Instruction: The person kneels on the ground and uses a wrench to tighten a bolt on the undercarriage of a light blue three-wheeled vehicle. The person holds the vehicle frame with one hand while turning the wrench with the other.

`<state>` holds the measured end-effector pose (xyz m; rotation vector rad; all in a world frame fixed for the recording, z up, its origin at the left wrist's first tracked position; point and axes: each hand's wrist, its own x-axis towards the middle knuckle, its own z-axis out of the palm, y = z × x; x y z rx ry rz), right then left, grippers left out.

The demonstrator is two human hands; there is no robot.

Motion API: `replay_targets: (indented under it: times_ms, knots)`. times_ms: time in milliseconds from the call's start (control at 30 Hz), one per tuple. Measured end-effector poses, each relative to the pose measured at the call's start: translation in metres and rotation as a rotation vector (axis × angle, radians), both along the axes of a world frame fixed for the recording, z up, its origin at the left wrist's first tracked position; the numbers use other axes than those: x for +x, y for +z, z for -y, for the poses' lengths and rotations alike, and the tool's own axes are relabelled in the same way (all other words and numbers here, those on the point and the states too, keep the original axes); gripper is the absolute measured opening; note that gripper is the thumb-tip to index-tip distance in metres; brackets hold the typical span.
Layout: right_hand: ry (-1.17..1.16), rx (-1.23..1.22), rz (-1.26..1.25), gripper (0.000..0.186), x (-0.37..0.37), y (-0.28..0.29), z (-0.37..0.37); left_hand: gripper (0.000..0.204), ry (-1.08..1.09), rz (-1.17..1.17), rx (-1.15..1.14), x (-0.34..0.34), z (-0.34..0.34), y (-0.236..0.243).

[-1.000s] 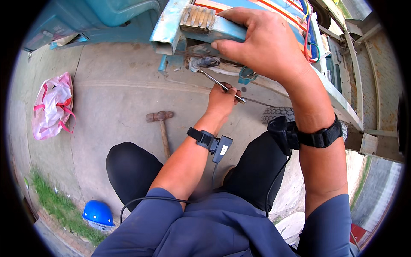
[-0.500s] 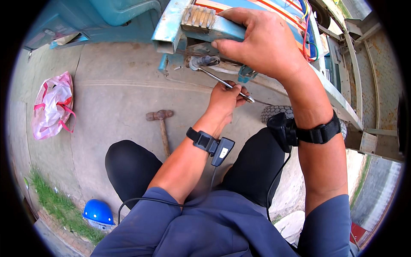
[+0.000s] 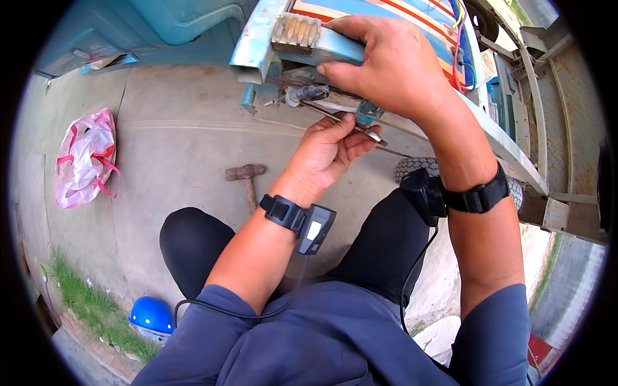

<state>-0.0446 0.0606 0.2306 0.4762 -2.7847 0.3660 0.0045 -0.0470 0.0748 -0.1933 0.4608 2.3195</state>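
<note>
My left hand (image 3: 328, 148) is closed round the free end of a metal wrench (image 3: 371, 134). The wrench's other end meets a grey cylindrical fitting (image 3: 305, 94) under a blue metal frame (image 3: 335, 46). My right hand (image 3: 396, 64) grips the frame's top bar, thumb on the near side and fingers over the top. Just left of its fingers, a ribbed, worn pad (image 3: 296, 32) sits on the bar. A blue bracket (image 3: 369, 111) hangs below the bar beside the wrench end.
A hammer (image 3: 245, 172) lies on the concrete before my knees. Farther left is a pink and white plastic bag (image 3: 85, 161). A blue hard hat (image 3: 152, 314) rests by the grass. A tyre (image 3: 415, 168) shows under the frame; coloured wires (image 3: 458, 61) run along it.
My left hand has turned palm up more, and its forearm has shifted left. The wrench's free end has moved slightly toward the frame. My right hand stays on the bar.
</note>
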Motion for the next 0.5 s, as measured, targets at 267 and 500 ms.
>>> replay_targets:
  times_ms: [267,500]
  knots:
    - [-0.025,0.012,0.002,0.042,0.004,0.001,0.001,0.020,0.035,-0.038,0.102,0.006,-0.006,-0.014]
    - [-0.077,-0.039,0.194,0.049,0.003,0.010,0.001,0.021,0.066,-0.005,0.090,0.003,-0.010,0.000]
